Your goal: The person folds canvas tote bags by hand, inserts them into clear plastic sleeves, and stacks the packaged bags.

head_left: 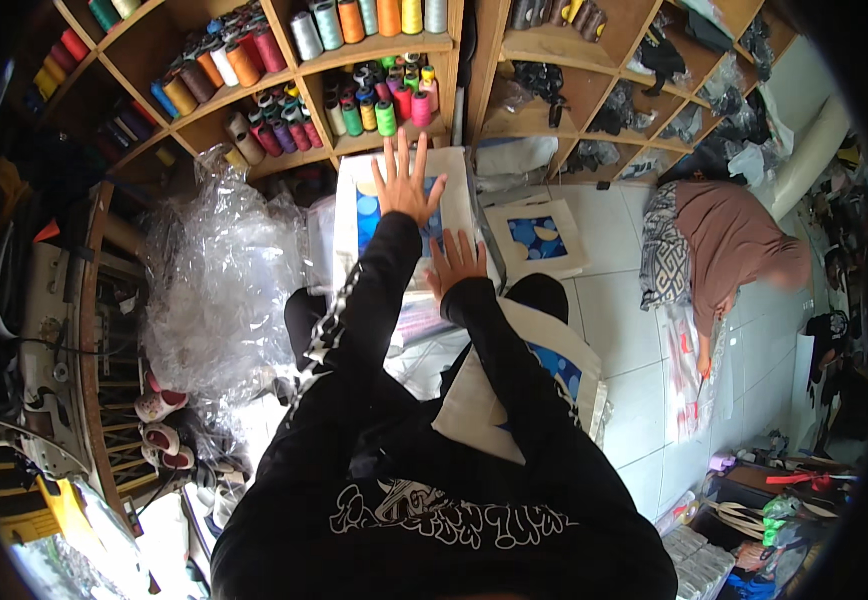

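Note:
Both hands press flat on a cream cloth piece with a blue patterned panel (367, 222), which lies on top of a stack in front of me. My left hand (406, 185) is farther forward, fingers spread over the blue panel. Nearer to me, my right hand (457, 265) rests on the right edge of the cloth, its fingers also apart. Neither hand holds anything. A second pile of cream pieces with blue panels (564, 262) sits on the floor to the right. Across my lap lies another cream piece (476, 405), partly hidden under my right forearm.
Crumpled clear plastic (224, 290) heaps up on the left. Wooden shelves (374, 50) with thread spools stand close ahead. On the tiled floor (619, 330) at right, a person (729, 250) bends over a clear plastic sheet (689, 385). Clogs (161, 440) lie at lower left.

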Action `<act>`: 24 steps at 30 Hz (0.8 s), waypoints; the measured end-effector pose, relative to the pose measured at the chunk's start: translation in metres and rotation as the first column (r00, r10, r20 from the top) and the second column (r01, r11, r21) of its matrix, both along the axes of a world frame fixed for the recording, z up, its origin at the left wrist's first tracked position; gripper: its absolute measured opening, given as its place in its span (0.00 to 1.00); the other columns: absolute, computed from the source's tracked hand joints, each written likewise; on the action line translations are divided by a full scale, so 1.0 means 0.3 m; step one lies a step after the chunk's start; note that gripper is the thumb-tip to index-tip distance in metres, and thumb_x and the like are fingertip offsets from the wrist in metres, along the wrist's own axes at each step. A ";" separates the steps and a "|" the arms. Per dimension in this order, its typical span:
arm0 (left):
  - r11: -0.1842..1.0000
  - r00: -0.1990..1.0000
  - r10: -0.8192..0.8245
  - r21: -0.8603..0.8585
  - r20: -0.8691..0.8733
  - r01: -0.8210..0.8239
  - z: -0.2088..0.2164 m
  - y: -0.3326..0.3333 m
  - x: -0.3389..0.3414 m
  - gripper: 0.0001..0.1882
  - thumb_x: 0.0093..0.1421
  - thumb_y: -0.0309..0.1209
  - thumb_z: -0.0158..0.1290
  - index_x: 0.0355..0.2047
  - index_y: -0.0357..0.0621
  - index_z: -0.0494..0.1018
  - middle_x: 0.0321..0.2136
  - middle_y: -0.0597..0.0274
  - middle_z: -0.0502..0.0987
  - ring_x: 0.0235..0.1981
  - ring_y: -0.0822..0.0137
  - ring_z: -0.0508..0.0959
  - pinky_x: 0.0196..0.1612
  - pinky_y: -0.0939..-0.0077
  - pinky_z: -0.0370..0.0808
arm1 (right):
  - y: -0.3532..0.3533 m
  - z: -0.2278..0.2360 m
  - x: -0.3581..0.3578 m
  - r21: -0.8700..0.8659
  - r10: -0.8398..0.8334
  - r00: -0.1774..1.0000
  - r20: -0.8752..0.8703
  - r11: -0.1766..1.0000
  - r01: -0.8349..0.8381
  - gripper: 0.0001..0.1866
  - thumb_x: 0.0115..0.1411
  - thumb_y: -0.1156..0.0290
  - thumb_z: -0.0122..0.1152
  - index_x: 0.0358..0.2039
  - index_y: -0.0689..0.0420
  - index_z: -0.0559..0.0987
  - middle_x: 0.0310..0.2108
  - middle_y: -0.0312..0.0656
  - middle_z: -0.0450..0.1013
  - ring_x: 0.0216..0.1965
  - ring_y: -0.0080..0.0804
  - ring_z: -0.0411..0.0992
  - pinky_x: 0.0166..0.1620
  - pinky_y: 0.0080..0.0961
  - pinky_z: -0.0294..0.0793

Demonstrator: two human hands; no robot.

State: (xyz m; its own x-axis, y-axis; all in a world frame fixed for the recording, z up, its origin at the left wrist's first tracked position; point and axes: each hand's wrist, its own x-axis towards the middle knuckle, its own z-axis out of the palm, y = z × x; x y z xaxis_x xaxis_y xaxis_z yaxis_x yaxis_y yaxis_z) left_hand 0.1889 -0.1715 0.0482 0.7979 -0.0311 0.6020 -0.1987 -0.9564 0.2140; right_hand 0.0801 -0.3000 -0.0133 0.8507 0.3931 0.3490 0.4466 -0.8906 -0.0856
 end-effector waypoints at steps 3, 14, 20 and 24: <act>0.986 0.964 0.114 0.144 -0.238 -0.081 -0.196 0.031 -0.022 0.34 0.56 0.56 0.40 0.61 0.60 0.54 0.63 0.62 0.48 0.64 0.55 0.45 0.61 0.42 0.40 | 0.014 -0.005 0.015 -0.021 0.046 0.998 -0.031 0.999 -0.047 0.31 0.53 0.53 0.50 0.57 0.48 0.62 0.60 0.44 0.53 0.62 0.45 0.48 0.58 0.55 0.45; 0.997 0.976 0.067 0.055 -0.208 -0.057 -0.181 0.039 -0.032 0.32 0.57 0.56 0.40 0.60 0.62 0.54 0.62 0.64 0.52 0.64 0.57 0.47 0.61 0.44 0.38 | 0.024 0.033 0.002 -0.075 0.018 0.994 -0.108 0.997 -0.027 0.30 0.56 0.52 0.46 0.59 0.48 0.60 0.62 0.46 0.49 0.64 0.47 0.43 0.60 0.55 0.37; 0.983 0.978 0.017 -0.174 -0.208 -0.054 -0.155 0.145 -0.065 0.34 0.52 0.48 0.52 0.58 0.54 0.58 0.61 0.47 0.52 0.62 0.53 0.52 0.59 0.39 0.42 | 0.034 0.039 -0.011 0.020 0.027 0.991 -0.132 1.000 -0.025 0.28 0.59 0.53 0.43 0.58 0.50 0.62 0.62 0.48 0.50 0.64 0.47 0.43 0.61 0.54 0.36; 0.922 0.880 0.247 -0.180 -0.406 -0.342 -0.116 0.236 -0.137 0.42 0.46 0.47 0.57 0.60 0.52 0.53 0.60 0.48 0.52 0.61 0.52 0.54 0.58 0.39 0.45 | 0.011 0.015 -0.016 0.101 0.041 0.998 -0.052 0.994 -0.036 0.29 0.58 0.52 0.45 0.57 0.52 0.63 0.62 0.48 0.51 0.64 0.48 0.44 0.61 0.54 0.37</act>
